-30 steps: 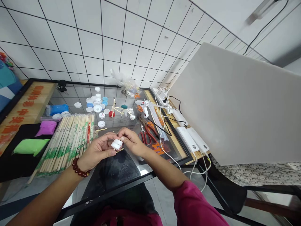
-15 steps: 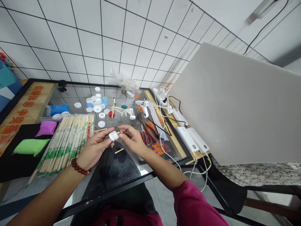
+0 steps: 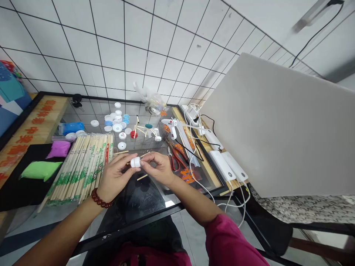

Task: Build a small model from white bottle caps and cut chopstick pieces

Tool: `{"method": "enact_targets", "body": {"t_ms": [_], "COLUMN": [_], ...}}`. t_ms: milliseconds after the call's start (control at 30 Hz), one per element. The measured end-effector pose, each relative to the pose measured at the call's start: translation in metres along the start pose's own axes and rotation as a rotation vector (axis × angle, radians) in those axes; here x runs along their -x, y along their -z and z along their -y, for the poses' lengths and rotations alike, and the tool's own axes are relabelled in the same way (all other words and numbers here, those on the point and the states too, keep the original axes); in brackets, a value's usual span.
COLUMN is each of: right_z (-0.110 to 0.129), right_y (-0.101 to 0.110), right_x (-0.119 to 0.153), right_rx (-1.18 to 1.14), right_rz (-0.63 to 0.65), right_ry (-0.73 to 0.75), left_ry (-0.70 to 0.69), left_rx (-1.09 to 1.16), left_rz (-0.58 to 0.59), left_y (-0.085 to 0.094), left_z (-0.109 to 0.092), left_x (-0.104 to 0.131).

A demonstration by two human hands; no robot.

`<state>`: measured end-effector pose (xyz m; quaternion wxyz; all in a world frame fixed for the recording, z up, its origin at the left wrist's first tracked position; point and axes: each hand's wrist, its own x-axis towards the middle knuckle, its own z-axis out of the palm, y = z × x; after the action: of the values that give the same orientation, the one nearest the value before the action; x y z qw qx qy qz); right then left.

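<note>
Between my two hands, over the dark glass tabletop, is a white cap piece that looks like two caps joined together. My left hand pinches it from the left, with a bit of wooden stick showing by the fingertips. My right hand has its thumb and finger closed at the piece's right side, by a thin stick end. Just beyond stands a small stick frame with a red cap and a green part. A short stick lies below my right hand.
White and blue caps lie at the back. Bagged chopsticks and clay packs are on the left. A glue gun, red-handled pliers, cables and white power banks are on the right.
The white piece has been turned sideways between my fingers, and my left hand has shifted slightly right. The whole view has moved a little.
</note>
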<state>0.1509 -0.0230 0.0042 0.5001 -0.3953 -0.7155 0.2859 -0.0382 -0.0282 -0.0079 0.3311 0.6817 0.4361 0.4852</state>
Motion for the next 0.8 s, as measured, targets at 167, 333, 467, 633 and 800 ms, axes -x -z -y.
{"method": "enact_targets", "body": {"t_ms": [167,333,467,633,800], "right_z": [-0.001,-0.01,-0.012,-0.01,-0.012], "right_y": [0.009,0.01,0.013,0.015,0.012], "right_x": [-0.004,-0.002,-0.001,-0.002,0.002], "right_rx": [0.036,0.162,0.232,0.318,0.322], "right_rz": [0.117,0.166,0.159,0.111,0.096], "right_ry": [0.163,0.382,0.403,0.542,0.462], "left_ry": [-0.107,-0.132,-0.13,-0.165,-0.144], "left_rx": [-0.099,-0.087,-0.077,-0.079,-0.096], "left_rz": [0.055,0.064,0.078,0.134,0.102], "left_y": [0.005,0.006,0.005,0.003,0.002], "left_z": [-0.014,-0.019,-0.015,-0.015,-0.014], "left_x": [-0.004,-0.005,-0.004,-0.001,0.002]}}
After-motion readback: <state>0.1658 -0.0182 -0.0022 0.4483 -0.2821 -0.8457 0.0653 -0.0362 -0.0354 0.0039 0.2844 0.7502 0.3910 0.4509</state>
